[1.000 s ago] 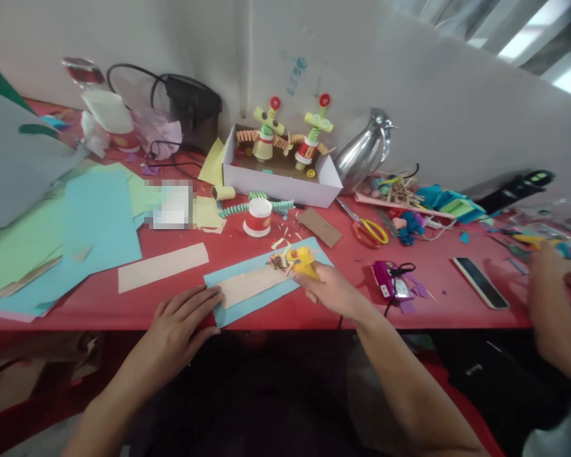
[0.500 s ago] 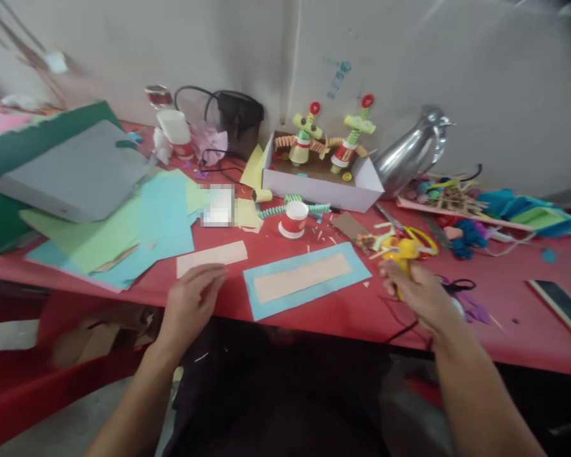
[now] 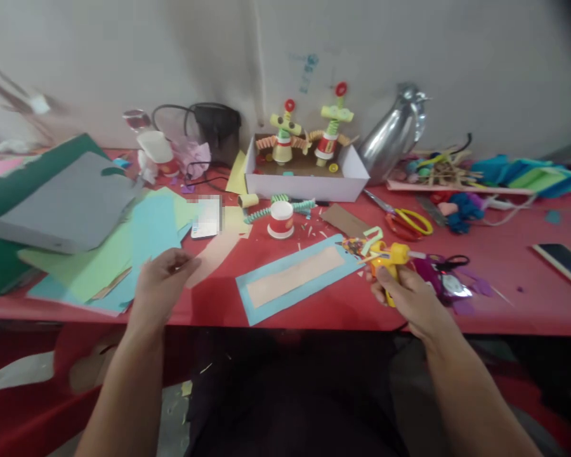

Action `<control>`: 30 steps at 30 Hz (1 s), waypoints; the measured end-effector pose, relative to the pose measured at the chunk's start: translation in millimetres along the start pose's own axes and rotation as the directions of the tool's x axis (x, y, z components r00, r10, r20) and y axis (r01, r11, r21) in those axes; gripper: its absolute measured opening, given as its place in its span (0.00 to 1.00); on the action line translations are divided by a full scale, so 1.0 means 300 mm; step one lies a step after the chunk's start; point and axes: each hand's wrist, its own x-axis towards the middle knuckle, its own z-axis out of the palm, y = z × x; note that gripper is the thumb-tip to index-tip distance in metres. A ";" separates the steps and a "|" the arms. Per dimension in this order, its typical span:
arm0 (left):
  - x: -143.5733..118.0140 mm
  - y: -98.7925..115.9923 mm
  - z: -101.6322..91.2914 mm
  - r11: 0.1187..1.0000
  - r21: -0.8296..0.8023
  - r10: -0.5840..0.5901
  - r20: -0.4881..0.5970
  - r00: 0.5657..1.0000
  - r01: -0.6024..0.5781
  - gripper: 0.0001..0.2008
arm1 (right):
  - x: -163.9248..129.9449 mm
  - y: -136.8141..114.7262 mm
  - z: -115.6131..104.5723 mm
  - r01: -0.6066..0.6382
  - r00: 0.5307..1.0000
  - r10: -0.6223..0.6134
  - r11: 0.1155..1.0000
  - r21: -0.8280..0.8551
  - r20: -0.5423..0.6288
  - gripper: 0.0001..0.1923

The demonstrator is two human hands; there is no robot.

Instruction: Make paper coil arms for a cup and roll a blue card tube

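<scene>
My left hand (image 3: 164,282) is closed, with its thumb and fingertips at the near end of a loose peach paper strip (image 3: 216,255), which tilts up and bends. Wrapped around the handle of a yellow hot glue gun (image 3: 391,255) is my right hand (image 3: 406,298). The gun's nozzle points left, over the right end of a light blue paper rectangle (image 3: 247,310). On that rectangle lies a second peach strip (image 3: 295,277). Behind it stands a small red and white paper cup figure (image 3: 282,219) with green folded-paper arms.
A white box (image 3: 307,188) at the back holds two paper-cup figures. Beside it leans a steel jug (image 3: 394,136). Coloured paper sheets (image 3: 155,222) and a grey board (image 3: 66,206) cover the left. Scissors (image 3: 409,222), a purple item (image 3: 433,276) and a phone (image 3: 564,263) are on the right.
The loose peach strip has turned and bent upward at my left hand, which moved left. The glue gun has shifted left and now overlaps the blue paper's right end. The camera view has shifted slightly.
</scene>
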 end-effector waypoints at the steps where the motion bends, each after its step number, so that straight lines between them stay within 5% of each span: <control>1: -0.019 0.047 0.012 0.981 -0.187 -0.048 0.048 0.998 0.056 0.08 | -0.002 -0.006 -0.003 -0.002 1.000 0.002 1.000 0.015 -0.011 0.27; 3: -0.053 0.138 0.040 0.920 -0.383 -0.040 0.130 0.991 0.087 0.07 | -0.008 -0.016 -0.006 -0.016 0.999 0.018 0.999 0.050 -0.035 0.27; 8: -0.103 0.239 0.079 0.813 -0.581 -0.057 -0.133 0.989 -0.031 0.05 | -0.042 -0.003 0.046 -0.084 0.982 0.080 0.996 0.018 0.172 0.30; 13: -0.144 0.152 0.058 0.815 -0.578 -0.158 -0.264 0.952 -0.025 0.07 | -0.059 0.014 0.155 -0.051 0.942 0.078 0.995 -0.088 0.326 0.28; 18: -0.204 0.010 0.064 0.767 -0.615 -0.328 -0.134 0.935 0.181 0.08 | -0.042 -0.034 0.192 -0.032 0.930 0.119 0.969 -0.244 0.348 0.27; 27: -0.227 -0.081 0.105 0.817 -0.572 -0.318 -0.330 0.889 0.080 0.13 | -0.028 -0.102 0.137 0.029 0.974 0.106 0.819 -0.572 0.202 0.25; 30: -0.223 -0.087 0.116 0.804 -0.593 -0.321 -0.360 0.876 0.051 0.12 | -0.043 -0.121 0.162 0.054 0.959 0.108 0.836 -0.546 0.261 0.26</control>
